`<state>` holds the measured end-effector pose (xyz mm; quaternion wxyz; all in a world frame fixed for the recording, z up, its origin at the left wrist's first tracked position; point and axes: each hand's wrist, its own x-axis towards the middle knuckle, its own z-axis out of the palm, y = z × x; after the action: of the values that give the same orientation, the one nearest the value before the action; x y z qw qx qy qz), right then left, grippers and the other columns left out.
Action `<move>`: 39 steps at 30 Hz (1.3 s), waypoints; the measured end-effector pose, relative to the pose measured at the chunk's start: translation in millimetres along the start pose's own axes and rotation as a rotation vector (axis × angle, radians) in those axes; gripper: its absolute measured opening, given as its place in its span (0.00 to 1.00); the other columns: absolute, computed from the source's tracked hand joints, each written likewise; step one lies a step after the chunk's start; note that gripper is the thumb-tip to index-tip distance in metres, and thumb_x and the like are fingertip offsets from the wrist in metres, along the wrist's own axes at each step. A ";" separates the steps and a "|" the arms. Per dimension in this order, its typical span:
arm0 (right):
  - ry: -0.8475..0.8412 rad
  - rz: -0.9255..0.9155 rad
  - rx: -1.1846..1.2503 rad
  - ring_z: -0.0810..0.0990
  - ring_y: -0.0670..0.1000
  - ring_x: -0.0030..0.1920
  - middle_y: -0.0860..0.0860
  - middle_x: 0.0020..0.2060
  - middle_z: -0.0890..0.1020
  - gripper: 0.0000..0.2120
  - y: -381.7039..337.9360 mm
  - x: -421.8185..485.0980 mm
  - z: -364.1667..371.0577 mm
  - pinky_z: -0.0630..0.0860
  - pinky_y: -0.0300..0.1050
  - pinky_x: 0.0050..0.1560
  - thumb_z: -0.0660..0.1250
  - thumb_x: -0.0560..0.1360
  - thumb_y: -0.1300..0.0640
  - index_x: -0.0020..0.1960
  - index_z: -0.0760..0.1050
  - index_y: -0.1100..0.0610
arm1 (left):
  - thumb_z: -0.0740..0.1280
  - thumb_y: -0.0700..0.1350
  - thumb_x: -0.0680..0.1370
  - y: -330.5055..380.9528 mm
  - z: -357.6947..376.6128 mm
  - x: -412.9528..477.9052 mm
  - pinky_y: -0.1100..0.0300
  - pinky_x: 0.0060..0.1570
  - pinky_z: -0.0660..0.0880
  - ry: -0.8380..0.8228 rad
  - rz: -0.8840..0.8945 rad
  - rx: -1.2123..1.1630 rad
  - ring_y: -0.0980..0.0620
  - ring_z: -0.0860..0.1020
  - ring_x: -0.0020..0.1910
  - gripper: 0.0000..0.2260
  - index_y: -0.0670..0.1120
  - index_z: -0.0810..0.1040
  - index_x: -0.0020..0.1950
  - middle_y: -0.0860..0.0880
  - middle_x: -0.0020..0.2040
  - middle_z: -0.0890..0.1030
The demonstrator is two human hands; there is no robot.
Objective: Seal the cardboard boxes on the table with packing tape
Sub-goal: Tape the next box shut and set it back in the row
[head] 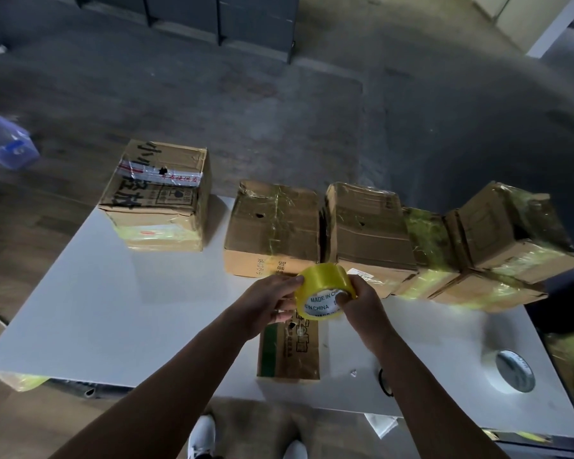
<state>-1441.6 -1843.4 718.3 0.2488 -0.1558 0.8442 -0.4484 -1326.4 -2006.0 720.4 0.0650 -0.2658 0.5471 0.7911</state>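
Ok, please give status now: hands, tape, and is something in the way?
Left hand and right hand both hold the tape roll. Roll above the small box at near edge of the table. Nothing between them.

Your left hand (269, 301), your right hand (362, 303) and the tape roll (323, 288) hide the far end of the small box (289, 351). The purple container (7, 142) is blurred and cut by the left edge. The print on the second roll (514, 371) is too blurred to read.
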 end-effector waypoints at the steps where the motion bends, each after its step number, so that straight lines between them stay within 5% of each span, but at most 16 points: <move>1: -0.008 0.064 0.069 0.78 0.58 0.52 0.58 0.47 0.79 0.07 -0.6 1.6 -0.1 0.79 0.49 0.47 0.62 0.77 0.64 0.50 0.74 0.54 | 0.66 0.60 0.75 -0.9 1.6 -1.2 0.61 0.46 0.77 -0.011 0.020 0.008 0.49 0.79 0.53 0.15 0.52 0.77 0.56 0.47 0.52 0.80; 3: -0.053 0.217 0.247 0.79 0.59 0.54 0.60 0.51 0.80 0.06 -3.0 4.0 1.1 0.79 0.53 0.52 0.61 0.78 0.63 0.50 0.74 0.55 | 0.66 0.64 0.71 -1.7 5.7 -3.8 0.62 0.46 0.76 -0.021 0.052 0.035 0.51 0.78 0.54 0.20 0.53 0.76 0.56 0.48 0.54 0.79; 7: -0.149 0.446 0.680 0.84 0.57 0.41 0.61 0.41 0.83 0.07 -12.9 3.4 3.5 0.81 0.50 0.36 0.60 0.76 0.69 0.50 0.74 0.64 | 0.63 0.65 0.72 -3.9 10.6 -6.0 0.61 0.46 0.76 -0.044 0.120 0.082 0.55 0.76 0.44 0.20 0.53 0.78 0.54 0.50 0.42 0.76; 10: -0.241 0.527 0.837 0.85 0.59 0.40 0.62 0.40 0.85 0.10 -17.7 1.5 5.1 0.82 0.47 0.32 0.60 0.80 0.60 0.59 0.71 0.64 | 0.66 0.59 0.75 -6.7 14.3 -6.6 0.53 0.53 0.75 -0.094 0.136 0.075 0.52 0.78 0.47 0.14 0.52 0.78 0.53 0.46 0.46 0.80; 14: -0.323 0.569 0.659 0.84 0.52 0.35 0.58 0.37 0.84 0.22 -19.8 1.3 9.8 0.78 0.42 0.27 0.59 0.80 0.43 0.57 0.76 0.61 | 0.68 0.47 0.77 -11.0 22.7 -5.1 0.60 0.38 0.71 -0.072 0.219 0.089 0.62 0.75 0.33 0.03 0.49 0.77 0.49 0.59 0.35 0.79; 18: -0.351 0.564 0.629 0.81 0.49 0.28 0.56 0.33 0.82 0.24 -19.3 0.1 11.7 0.77 0.41 0.26 0.56 0.81 0.42 0.60 0.74 0.62 | 0.70 0.47 0.76 -10.6 21.7 -6.5 0.66 0.33 0.69 -0.031 0.266 0.073 0.62 0.74 0.31 0.07 0.46 0.80 0.52 0.57 0.37 0.80; 23: -0.392 0.542 0.556 0.79 0.48 0.26 0.59 0.41 0.83 0.25 -18.4 -3.4 12.3 0.77 0.42 0.29 0.54 0.82 0.43 0.66 0.69 0.63 | 0.71 0.55 0.72 -3.6 18.1 -8.2 0.64 0.31 0.65 -0.029 0.249 0.020 0.56 0.67 0.29 0.22 0.36 0.75 0.50 0.53 0.30 0.71; 30: -0.400 0.511 0.488 0.82 0.52 0.33 0.61 0.42 0.84 0.23 -17.7 -6.7 4.4 0.79 0.46 0.33 0.56 0.81 0.44 0.65 0.68 0.62 | 0.67 0.58 0.75 -5.2 19.9 -9.6 0.60 0.34 0.65 -0.088 0.223 -0.018 0.53 0.66 0.32 0.17 0.44 0.74 0.44 0.50 0.32 0.69; 33: -0.384 0.531 0.479 0.80 0.53 0.32 0.61 0.41 0.84 0.21 -18.0 -6.5 1.9 0.79 0.46 0.33 0.55 0.81 0.45 0.64 0.68 0.61 | 0.68 0.58 0.76 -4.5 27.5 -7.9 0.64 0.30 0.67 0.068 0.239 0.081 0.54 0.70 0.32 0.18 0.43 0.75 0.48 0.51 0.33 0.74; 36: -0.364 0.584 0.466 0.77 0.50 0.25 0.61 0.38 0.84 0.17 -17.7 -5.2 -1.1 0.79 0.46 0.32 0.54 0.82 0.48 0.63 0.67 0.59 | 0.74 0.54 0.72 -2.2 29.3 -6.6 0.67 0.34 0.73 0.420 0.323 0.318 0.57 0.77 0.41 0.22 0.46 0.71 0.59 0.53 0.47 0.77; 39: -0.361 0.627 0.421 0.77 0.49 0.23 0.60 0.36 0.84 0.15 -17.4 -6.7 -2.2 0.79 0.45 0.32 0.54 0.82 0.50 0.63 0.65 0.58 | 0.76 0.49 0.71 2.7 21.5 -9.1 0.72 0.36 0.72 0.476 0.570 0.616 0.61 0.76 0.42 0.19 0.46 0.77 0.58 0.55 0.52 0.74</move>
<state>-1436.6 -1848.3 735.8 0.5438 0.0867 0.6835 -0.4791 -1327.3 -1986.0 732.7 -0.2058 -0.2472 0.8066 0.4959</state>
